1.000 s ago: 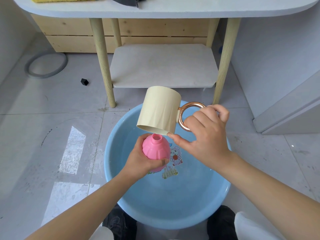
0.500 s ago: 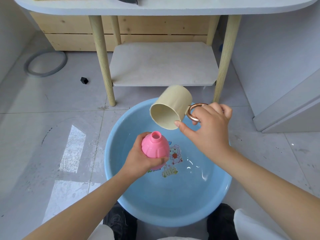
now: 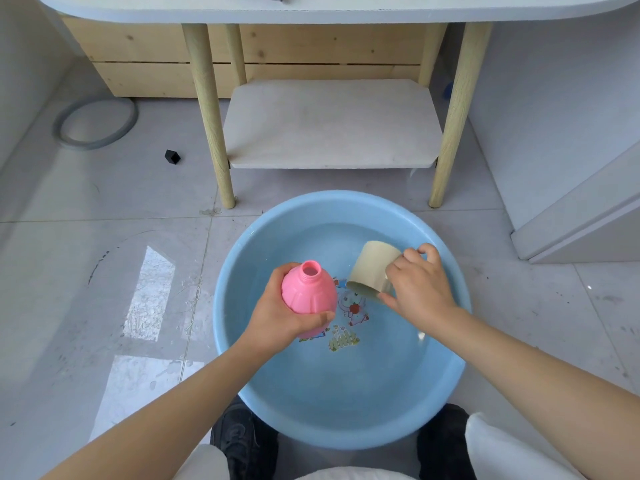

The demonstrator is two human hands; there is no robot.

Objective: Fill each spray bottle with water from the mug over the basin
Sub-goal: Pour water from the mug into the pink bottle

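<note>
Glossy tiles, round basin, ribbed pink bottle

I note a glossy pink plastic bottle, a matt cream mug, a smooth blue plastic basin, pale wooden bench legs and a glossy tiled floor.

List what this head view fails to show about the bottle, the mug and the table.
- Water level in the pink bottle: its wall is opaque.
- Mug handle: covered by the right hand.
- Bottle base: hidden behind the left hand.
- Table top: cut off by the upper edge.
</note>
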